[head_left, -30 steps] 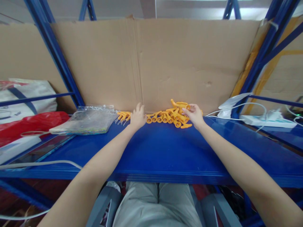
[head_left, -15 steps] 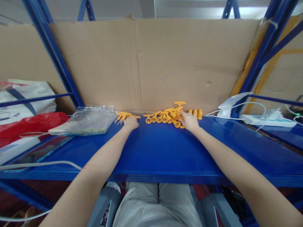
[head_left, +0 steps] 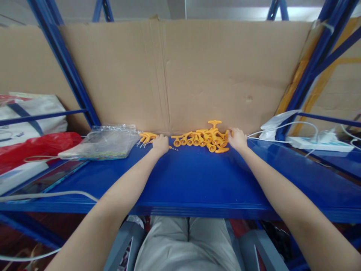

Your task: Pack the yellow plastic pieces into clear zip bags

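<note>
Across the blue shelf [head_left: 188, 180] lay a heap of orange T-handled pieces with bell-shaped ends [head_left: 202, 135], against the cardboard panel [head_left: 214, 71]. The right hand [head_left: 237, 140] touched the heap's right end with bent fingers; whether it gripped a piece could not be told. Left of the heap, the left hand [head_left: 160, 144] was closed around an orange corkscrew [head_left: 170, 147], beside a small cluster of corkscrews [head_left: 146, 137]. Their handles looked like light, stiff, rather slick plastic, best taken by the crossbar. The thin metal spiral [head_left: 175, 149] protruded rightward, probably sharp-tipped, better left untouched.
</note>
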`<state>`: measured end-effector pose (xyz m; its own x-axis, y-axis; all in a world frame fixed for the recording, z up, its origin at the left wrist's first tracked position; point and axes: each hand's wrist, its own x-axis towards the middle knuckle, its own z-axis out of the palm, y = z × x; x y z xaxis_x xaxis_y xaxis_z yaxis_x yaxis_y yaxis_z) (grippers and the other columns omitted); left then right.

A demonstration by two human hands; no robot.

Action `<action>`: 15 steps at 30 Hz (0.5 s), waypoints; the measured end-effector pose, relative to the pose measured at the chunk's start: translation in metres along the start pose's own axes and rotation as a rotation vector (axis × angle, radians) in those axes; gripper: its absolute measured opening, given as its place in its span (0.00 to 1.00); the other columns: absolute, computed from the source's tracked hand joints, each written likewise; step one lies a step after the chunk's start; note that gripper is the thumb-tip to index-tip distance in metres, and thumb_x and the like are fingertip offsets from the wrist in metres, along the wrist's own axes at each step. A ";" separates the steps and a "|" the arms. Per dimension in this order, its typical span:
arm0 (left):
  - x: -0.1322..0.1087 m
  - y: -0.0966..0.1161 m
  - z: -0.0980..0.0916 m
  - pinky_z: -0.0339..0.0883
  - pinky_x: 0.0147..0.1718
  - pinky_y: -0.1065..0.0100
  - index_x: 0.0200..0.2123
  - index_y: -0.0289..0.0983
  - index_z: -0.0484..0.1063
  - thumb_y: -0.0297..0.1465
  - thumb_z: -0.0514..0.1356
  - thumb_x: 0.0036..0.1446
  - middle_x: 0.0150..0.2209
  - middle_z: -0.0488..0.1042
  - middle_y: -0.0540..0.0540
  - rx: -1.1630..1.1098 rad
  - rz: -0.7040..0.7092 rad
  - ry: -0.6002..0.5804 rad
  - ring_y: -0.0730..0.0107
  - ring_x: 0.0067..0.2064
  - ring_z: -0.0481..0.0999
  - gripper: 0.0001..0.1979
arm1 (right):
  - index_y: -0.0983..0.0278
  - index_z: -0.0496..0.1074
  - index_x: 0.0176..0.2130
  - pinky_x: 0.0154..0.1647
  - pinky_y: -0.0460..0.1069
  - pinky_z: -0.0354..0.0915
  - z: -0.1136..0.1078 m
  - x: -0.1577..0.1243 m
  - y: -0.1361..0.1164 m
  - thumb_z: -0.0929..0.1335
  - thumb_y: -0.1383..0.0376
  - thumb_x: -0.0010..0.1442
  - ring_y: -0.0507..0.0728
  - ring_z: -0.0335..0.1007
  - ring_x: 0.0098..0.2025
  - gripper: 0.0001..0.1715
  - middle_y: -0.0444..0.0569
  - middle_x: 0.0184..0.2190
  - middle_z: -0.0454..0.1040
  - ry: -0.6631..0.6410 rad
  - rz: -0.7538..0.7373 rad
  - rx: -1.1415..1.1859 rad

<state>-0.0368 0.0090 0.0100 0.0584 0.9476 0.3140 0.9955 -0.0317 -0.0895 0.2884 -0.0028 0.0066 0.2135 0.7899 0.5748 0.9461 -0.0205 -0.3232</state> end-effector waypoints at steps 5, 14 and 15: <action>-0.002 -0.002 -0.002 0.64 0.53 0.49 0.53 0.37 0.73 0.23 0.51 0.60 0.55 0.71 0.31 0.027 -0.042 -0.150 0.47 0.57 0.71 0.20 | 0.64 0.67 0.60 0.55 0.64 0.63 0.011 0.013 0.035 0.59 0.69 0.58 0.68 0.64 0.59 0.31 0.58 0.59 0.68 -0.086 0.054 -0.011; -0.005 0.005 -0.007 0.66 0.53 0.54 0.55 0.34 0.69 0.28 0.55 0.60 0.58 0.69 0.31 0.114 0.047 -0.219 0.50 0.58 0.70 0.20 | 0.59 0.61 0.64 0.63 0.70 0.51 0.015 0.025 0.046 0.60 0.70 0.60 0.66 0.51 0.68 0.33 0.53 0.68 0.55 -0.221 -0.067 -0.227; -0.006 0.007 -0.008 0.66 0.53 0.54 0.56 0.34 0.69 0.28 0.55 0.60 0.58 0.68 0.31 0.121 0.048 -0.227 0.50 0.58 0.69 0.20 | 0.58 0.61 0.64 0.63 0.72 0.50 0.015 0.028 0.046 0.60 0.69 0.61 0.66 0.49 0.68 0.33 0.52 0.68 0.54 -0.239 -0.080 -0.249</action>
<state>-0.0299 0.0004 0.0147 0.0738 0.9934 0.0875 0.9750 -0.0534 -0.2158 0.3340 0.0270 -0.0034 0.1013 0.9156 0.3892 0.9941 -0.0785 -0.0743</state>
